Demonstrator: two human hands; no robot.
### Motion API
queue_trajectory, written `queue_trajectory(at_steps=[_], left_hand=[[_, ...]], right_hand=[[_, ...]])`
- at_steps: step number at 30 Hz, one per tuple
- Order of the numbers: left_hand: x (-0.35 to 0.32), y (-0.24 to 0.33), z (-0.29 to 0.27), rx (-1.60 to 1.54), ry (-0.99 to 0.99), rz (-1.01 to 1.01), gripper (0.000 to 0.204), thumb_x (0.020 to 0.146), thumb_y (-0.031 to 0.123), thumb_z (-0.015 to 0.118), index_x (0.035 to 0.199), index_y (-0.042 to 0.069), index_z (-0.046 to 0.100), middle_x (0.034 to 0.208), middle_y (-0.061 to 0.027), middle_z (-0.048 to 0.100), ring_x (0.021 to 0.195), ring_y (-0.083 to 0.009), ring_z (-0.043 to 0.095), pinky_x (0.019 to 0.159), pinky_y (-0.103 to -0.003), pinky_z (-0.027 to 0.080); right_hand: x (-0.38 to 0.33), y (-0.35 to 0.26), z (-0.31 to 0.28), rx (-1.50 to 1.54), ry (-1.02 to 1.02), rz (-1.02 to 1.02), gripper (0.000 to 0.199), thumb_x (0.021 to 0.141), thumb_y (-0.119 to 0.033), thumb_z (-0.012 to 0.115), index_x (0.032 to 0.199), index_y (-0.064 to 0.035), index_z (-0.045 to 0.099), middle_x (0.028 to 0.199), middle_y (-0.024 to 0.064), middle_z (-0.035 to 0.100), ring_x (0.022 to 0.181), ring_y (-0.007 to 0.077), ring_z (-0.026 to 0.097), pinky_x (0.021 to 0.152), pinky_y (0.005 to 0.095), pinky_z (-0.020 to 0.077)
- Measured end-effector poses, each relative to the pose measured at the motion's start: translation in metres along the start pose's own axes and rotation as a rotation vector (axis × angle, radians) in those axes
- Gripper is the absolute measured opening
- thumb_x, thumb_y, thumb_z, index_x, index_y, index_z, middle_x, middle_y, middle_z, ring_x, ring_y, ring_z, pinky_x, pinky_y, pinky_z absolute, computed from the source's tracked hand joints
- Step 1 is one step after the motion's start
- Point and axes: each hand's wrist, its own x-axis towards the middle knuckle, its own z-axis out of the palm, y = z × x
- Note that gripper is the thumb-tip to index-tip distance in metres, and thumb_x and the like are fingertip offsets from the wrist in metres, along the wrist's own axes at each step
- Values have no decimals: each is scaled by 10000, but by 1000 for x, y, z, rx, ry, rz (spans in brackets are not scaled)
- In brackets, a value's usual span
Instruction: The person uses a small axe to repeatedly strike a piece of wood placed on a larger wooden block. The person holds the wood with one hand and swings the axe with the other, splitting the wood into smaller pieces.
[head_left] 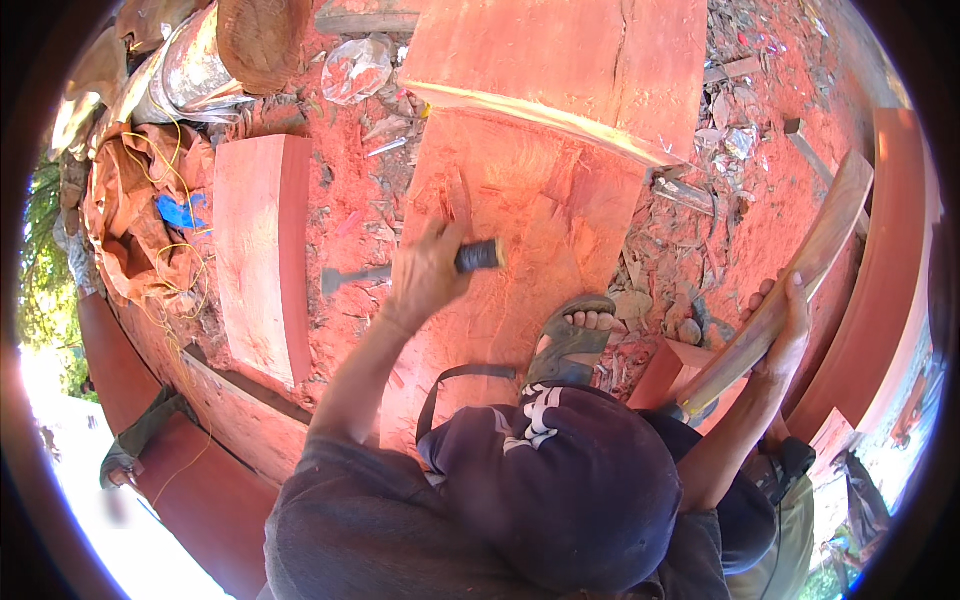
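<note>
The hand tool [478, 257] is the centre of it. Its dark grip sticks out to the right of the left hand [425, 275], and a flat grey blade shows to the left of the fist. It hangs just over the rough upper face of the big red wood slab [540, 200], which runs from the near middle out to the far side. My left hand is wrapped tight round the grip, knuckles up. I cannot tell whether the blade touches the wood.

A sandalled foot [572, 335] is planted on the near right edge of the slab. Off to the right, my right hand [790, 325] is curled round a long pale wooden bar [820, 235] that slants up and away.

I judge the step in hand to be hewing or scraping the slab's face, with the surface still coarse and fibrous. A next stroke calls for keeping the blade well left of the foot and holding the bar steady.

Further out, a smaller red block [262, 250] lies to the left. Beyond it is a crumpled orange sheet [130, 200], with chips and red sawdust [720, 120] across the ground at the far right.
</note>
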Motion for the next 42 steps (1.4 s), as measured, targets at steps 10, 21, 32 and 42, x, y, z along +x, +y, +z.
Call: queue_trajectory(at_steps=[10,21,32,42], left_hand=[[0,-57,3,266,-316,13,550,722,237,813,1191,32,614,1364,-260,504,792,-410,707,696,-473,598],[61,-27,-98,123,151,-128,235,802,208,777,961,47,713,810,-194,702,722,-371,709,647,-449,571],[226,7,-119,318,-27,172,681,689,408,861,1239,59,663,1348,-203,613,1059,-397,674,912,-452,556],[235,22,-115,281,-177,-44,506,775,341,787,1187,73,667,1132,-118,686,958,-330,706,877,-455,546]], right_hand=[[-8,-25,36,-166,-91,-113,433,910,-410,696,1124,-47,594,839,59,610,673,142,608,573,283,507],[34,-63,114,-983,-383,-440,454,832,-385,748,1011,25,667,717,67,631,679,155,601,626,350,473],[123,-89,196,-1330,-272,-835,596,798,-529,750,1051,3,662,907,236,693,866,380,686,799,478,512],[171,-80,258,-1100,-498,-1150,609,799,-485,796,1114,6,623,990,246,661,878,438,646,762,515,514]])
